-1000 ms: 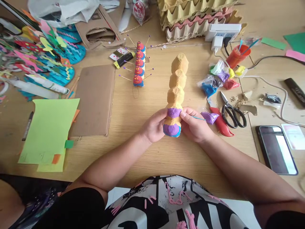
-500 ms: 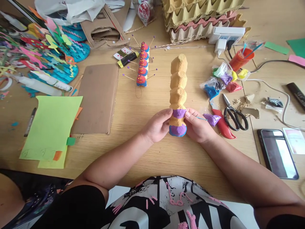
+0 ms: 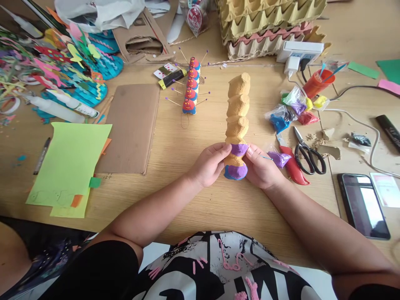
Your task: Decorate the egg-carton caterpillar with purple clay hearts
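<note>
A long row of orange-yellow egg-carton humps (image 3: 238, 105) points away from me, held near its close end. Purple clay covers part of the two nearest humps, and blue clay edges the closest one. My left hand (image 3: 210, 164) grips its left side, thumb at the upper purple patch. On the right side, my right hand (image 3: 262, 166) grips it with thumb and fingers; a thin blue stick (image 3: 267, 158) shows by those fingers. Farther back stands a finished-looking red and blue caterpillar (image 3: 191, 87) with purple-tipped sticks.
Scissors (image 3: 308, 153), a red cutter (image 3: 293, 166), bagged clay (image 3: 279, 158) and a phone (image 3: 364, 205) lie right. Cardboard (image 3: 129, 127), green paper (image 3: 70, 162) and colourful paper crafts lie left. Egg trays (image 3: 268, 31) and a power strip (image 3: 301, 50) stand behind. Another person's arm shows lower left.
The view has shifted slightly, so most things appear a little farther right. The held piece has tilted slightly, its far end leaning right. Both hands keep their hold.
</note>
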A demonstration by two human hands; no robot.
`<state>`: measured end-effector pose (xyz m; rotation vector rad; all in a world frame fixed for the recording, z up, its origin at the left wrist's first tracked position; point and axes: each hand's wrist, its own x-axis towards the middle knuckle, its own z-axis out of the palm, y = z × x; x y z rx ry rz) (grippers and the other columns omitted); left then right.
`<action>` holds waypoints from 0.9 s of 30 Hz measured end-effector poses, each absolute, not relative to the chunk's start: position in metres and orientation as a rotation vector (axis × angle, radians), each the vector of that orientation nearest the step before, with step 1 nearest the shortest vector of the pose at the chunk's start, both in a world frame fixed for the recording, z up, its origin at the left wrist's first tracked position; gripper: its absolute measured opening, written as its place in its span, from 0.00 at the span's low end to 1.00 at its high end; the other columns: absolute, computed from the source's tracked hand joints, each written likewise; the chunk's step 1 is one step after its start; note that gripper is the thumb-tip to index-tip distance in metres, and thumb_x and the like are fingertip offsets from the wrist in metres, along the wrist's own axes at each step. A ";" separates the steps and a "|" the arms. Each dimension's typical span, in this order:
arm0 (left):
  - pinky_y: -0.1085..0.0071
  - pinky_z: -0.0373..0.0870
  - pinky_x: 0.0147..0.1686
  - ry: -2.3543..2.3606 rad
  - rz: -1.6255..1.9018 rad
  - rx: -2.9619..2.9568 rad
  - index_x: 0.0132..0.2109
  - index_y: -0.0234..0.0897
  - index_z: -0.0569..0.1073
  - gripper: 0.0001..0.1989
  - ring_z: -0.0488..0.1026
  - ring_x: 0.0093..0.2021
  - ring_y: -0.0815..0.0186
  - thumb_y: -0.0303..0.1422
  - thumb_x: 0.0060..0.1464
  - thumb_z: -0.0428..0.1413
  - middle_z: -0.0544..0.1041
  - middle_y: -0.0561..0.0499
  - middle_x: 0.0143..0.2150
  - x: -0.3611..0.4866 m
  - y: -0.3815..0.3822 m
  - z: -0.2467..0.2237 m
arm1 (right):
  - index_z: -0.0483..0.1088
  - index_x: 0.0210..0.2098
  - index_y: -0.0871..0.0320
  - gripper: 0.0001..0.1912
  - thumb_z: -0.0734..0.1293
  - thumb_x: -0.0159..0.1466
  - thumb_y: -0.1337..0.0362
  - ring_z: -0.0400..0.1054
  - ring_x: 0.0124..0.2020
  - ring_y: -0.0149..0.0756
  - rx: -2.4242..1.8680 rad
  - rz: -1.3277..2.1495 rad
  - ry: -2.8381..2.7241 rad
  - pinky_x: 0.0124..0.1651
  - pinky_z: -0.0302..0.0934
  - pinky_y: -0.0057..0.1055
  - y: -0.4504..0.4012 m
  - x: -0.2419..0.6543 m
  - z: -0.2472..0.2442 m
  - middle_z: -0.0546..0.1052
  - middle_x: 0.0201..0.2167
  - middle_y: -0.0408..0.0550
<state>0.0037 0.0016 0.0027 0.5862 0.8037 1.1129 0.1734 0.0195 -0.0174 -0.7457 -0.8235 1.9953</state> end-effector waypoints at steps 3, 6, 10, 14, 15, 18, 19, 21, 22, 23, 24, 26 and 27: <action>0.68 0.76 0.40 0.785 1.145 0.647 0.34 0.38 0.82 0.22 0.79 0.36 0.65 0.53 0.55 0.73 0.82 0.50 0.33 0.003 0.002 0.000 | 0.79 0.36 0.53 0.23 0.83 0.57 0.42 0.73 0.33 0.37 -0.741 2.005 -0.819 0.41 0.73 0.35 0.020 0.173 -0.014 0.80 0.32 0.44; 0.68 0.75 0.41 0.788 1.151 0.766 0.36 0.37 0.83 0.25 0.79 0.37 0.65 0.56 0.54 0.72 0.83 0.50 0.34 0.003 0.002 -0.003 | 0.78 0.37 0.52 0.23 0.83 0.57 0.42 0.71 0.31 0.35 -0.773 1.990 -0.797 0.39 0.71 0.34 0.021 0.174 -0.013 0.80 0.31 0.42; 0.66 0.75 0.47 0.814 1.169 0.771 0.39 0.37 0.86 0.24 0.81 0.40 0.64 0.54 0.50 0.75 0.85 0.49 0.36 0.004 0.002 -0.006 | 0.78 0.36 0.52 0.24 0.84 0.57 0.42 0.71 0.31 0.34 -0.834 1.969 -0.813 0.37 0.70 0.33 0.020 0.175 -0.013 0.79 0.32 0.42; 0.68 0.75 0.43 0.830 1.209 0.687 0.34 0.36 0.84 0.22 0.79 0.36 0.68 0.50 0.45 0.78 0.85 0.50 0.34 0.005 0.002 -0.006 | 0.78 0.35 0.52 0.24 0.84 0.56 0.42 0.72 0.33 0.35 -0.845 1.969 -0.827 0.39 0.71 0.33 0.019 0.175 -0.013 0.80 0.32 0.43; 0.68 0.74 0.42 0.826 1.205 0.683 0.33 0.36 0.84 0.21 0.78 0.35 0.68 0.49 0.45 0.78 0.84 0.51 0.33 0.005 0.002 -0.006 | 0.77 0.35 0.52 0.24 0.84 0.56 0.42 0.72 0.33 0.35 -0.844 1.971 -0.829 0.39 0.71 0.33 0.019 0.175 -0.012 0.79 0.32 0.43; 0.68 0.74 0.40 0.818 1.201 0.681 0.33 0.36 0.84 0.21 0.77 0.34 0.69 0.48 0.46 0.78 0.84 0.51 0.32 0.005 0.003 -0.006 | 0.78 0.34 0.51 0.23 0.84 0.57 0.42 0.71 0.33 0.35 -0.842 1.972 -0.831 0.39 0.71 0.33 0.019 0.174 -0.011 0.79 0.32 0.43; 0.69 0.74 0.39 0.818 1.204 0.678 0.33 0.36 0.84 0.21 0.77 0.34 0.69 0.48 0.46 0.78 0.83 0.51 0.32 0.004 0.003 -0.006 | 0.78 0.34 0.51 0.23 0.84 0.57 0.42 0.71 0.34 0.35 -0.841 1.972 -0.829 0.39 0.72 0.33 0.019 0.174 -0.011 0.80 0.33 0.43; 0.70 0.73 0.37 0.813 1.206 0.667 0.32 0.36 0.84 0.21 0.76 0.33 0.70 0.48 0.46 0.79 0.82 0.52 0.31 0.004 0.003 -0.005 | 0.79 0.35 0.52 0.23 0.84 0.56 0.42 0.72 0.34 0.35 -0.836 1.972 -0.827 0.40 0.71 0.33 0.019 0.174 -0.011 0.80 0.33 0.43; 0.70 0.72 0.37 0.808 1.206 0.661 0.32 0.36 0.84 0.21 0.76 0.32 0.70 0.47 0.45 0.79 0.82 0.52 0.30 0.004 0.003 -0.005 | 0.79 0.35 0.52 0.23 0.83 0.57 0.42 0.71 0.34 0.35 -0.831 1.974 -0.831 0.40 0.71 0.33 0.019 0.173 -0.011 0.80 0.32 0.43; 0.71 0.73 0.37 0.801 1.207 0.654 0.32 0.36 0.84 0.21 0.76 0.32 0.70 0.47 0.45 0.79 0.82 0.52 0.30 0.004 0.003 -0.005 | 0.78 0.34 0.52 0.23 0.83 0.57 0.41 0.71 0.33 0.35 -0.825 1.977 -0.838 0.39 0.71 0.33 0.019 0.173 -0.011 0.79 0.31 0.43; 0.71 0.73 0.38 0.795 1.208 0.649 0.32 0.36 0.84 0.21 0.76 0.33 0.70 0.47 0.45 0.79 0.83 0.52 0.31 0.005 0.003 -0.004 | 0.78 0.34 0.52 0.23 0.83 0.57 0.41 0.70 0.32 0.35 -0.818 1.981 -0.847 0.38 0.70 0.33 0.019 0.173 -0.011 0.79 0.31 0.43; 0.70 0.74 0.39 0.793 1.216 0.646 0.32 0.37 0.84 0.20 0.77 0.33 0.70 0.47 0.45 0.79 0.84 0.52 0.31 0.005 0.003 -0.003 | 0.78 0.34 0.52 0.23 0.82 0.58 0.41 0.70 0.32 0.36 -0.807 1.989 -0.860 0.38 0.70 0.33 0.019 0.172 -0.012 0.78 0.30 0.43; 0.70 0.74 0.39 0.795 1.220 0.647 0.32 0.37 0.84 0.20 0.77 0.33 0.70 0.47 0.45 0.79 0.84 0.52 0.32 0.005 0.003 -0.003 | 0.77 0.35 0.52 0.23 0.82 0.58 0.41 0.70 0.32 0.36 -0.805 1.989 -0.861 0.38 0.70 0.34 0.019 0.172 -0.012 0.78 0.30 0.43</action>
